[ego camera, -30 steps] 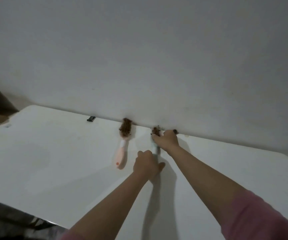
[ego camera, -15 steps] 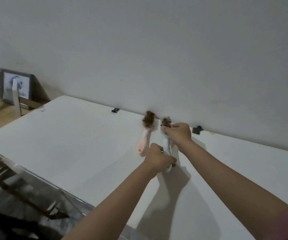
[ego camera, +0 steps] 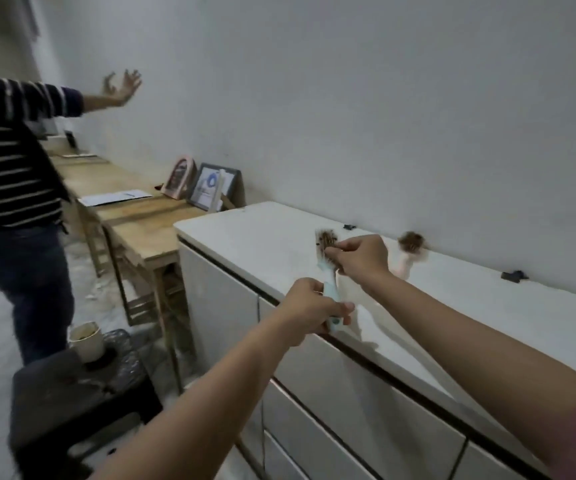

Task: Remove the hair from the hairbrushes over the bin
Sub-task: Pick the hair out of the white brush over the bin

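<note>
The left hand [ego camera: 309, 304] is curled round the handle of a pale blue plastic hairbrush [ego camera: 328, 271], holding it upright in the air above the front edge of a long white cabinet top [ego camera: 487, 306], with the brush head uppermost. The right hand [ego camera: 361, 254] reaches across to that head and pinches at the clump of brown hair [ego camera: 328, 237] caught in the bristles, its fingertips bunched together on it. A second hairbrush, pale pink with a tuft of brown hair in its head [ego camera: 409, 251], lies on the cabinet top just behind the right hand, its head close against the white wall [ego camera: 348, 116]; the wrist hides most of its handle. Two small dark clips [ego camera: 513, 276] sit on the top along the wall, one to the right and one further left. Below the top run white cabinet doors and drawer fronts [ego camera: 348, 393]. To the left of the cabinet stands a wooden table [ego camera: 141, 223] carrying a sheet of paper [ego camera: 115, 198], a pink arched frame [ego camera: 179, 181] and a dark-framed picture [ego camera: 212, 188] leaning on the wall. On the floor to the lower left is a dark low stool [ego camera: 71, 393] with a beige cup-shaped container [ego camera: 87, 341] on top of it; whether that is the bin cannot be told. Further left stands another person in a dark striped top [ego camera: 5, 157], one arm stretched toward the wall with the fingers spread.
</note>
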A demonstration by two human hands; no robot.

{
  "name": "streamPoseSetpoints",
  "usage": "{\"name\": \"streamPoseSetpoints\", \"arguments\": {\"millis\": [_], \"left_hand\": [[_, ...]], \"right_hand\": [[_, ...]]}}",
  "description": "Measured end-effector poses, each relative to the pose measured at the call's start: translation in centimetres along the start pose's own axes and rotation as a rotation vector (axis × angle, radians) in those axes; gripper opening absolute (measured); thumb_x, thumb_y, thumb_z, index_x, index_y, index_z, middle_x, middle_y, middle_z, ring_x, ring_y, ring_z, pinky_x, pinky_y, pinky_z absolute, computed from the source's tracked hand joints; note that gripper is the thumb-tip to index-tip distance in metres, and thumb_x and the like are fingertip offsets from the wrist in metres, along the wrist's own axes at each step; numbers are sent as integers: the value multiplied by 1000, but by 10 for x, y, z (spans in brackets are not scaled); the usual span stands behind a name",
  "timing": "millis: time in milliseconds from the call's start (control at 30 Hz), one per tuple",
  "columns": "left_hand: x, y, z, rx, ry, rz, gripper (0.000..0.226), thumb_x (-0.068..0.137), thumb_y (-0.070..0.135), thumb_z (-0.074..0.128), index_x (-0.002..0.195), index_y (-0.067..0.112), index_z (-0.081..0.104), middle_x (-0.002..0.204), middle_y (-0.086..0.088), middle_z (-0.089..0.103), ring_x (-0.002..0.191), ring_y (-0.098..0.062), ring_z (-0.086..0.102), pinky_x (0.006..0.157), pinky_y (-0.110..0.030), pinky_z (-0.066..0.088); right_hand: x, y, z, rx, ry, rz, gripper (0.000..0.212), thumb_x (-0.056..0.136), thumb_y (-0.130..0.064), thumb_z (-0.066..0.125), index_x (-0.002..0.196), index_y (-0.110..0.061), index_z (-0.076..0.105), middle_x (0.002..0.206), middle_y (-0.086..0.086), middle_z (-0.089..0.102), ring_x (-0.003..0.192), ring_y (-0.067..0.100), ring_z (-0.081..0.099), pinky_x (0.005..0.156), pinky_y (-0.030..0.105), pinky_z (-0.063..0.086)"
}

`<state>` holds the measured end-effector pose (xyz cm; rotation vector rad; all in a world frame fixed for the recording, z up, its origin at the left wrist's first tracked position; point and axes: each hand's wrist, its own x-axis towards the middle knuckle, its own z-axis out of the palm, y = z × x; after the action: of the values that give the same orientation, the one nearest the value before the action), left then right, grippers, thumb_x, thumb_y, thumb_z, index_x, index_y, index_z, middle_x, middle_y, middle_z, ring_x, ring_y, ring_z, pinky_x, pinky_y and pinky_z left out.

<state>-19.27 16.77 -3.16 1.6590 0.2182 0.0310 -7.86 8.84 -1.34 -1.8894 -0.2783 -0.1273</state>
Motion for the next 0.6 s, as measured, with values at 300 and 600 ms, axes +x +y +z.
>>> {"name": "streamPoseSetpoints", "arguments": {"millis": [300,600], "left_hand": [[-127,-43,-94,0,337,-112,51,79,6,75,118,9,42,101,-12,65,91,-22,71,66,-33,56],[-171,-83,-123,-176,460,-149,49,81,1,66,121,10,38,97,-10,63,78,-17,64,77,-39,47]], "right_hand": [[-111,-50,115,-14,-337,-142,29,75,-7,77,103,-1,71,102,14,72,97,28,68,86,42,57],[-171,-48,169,-36,-540,-264,43,79,-15,75,121,-10,65,110,7,70,99,20,66,93,37,54]]}}
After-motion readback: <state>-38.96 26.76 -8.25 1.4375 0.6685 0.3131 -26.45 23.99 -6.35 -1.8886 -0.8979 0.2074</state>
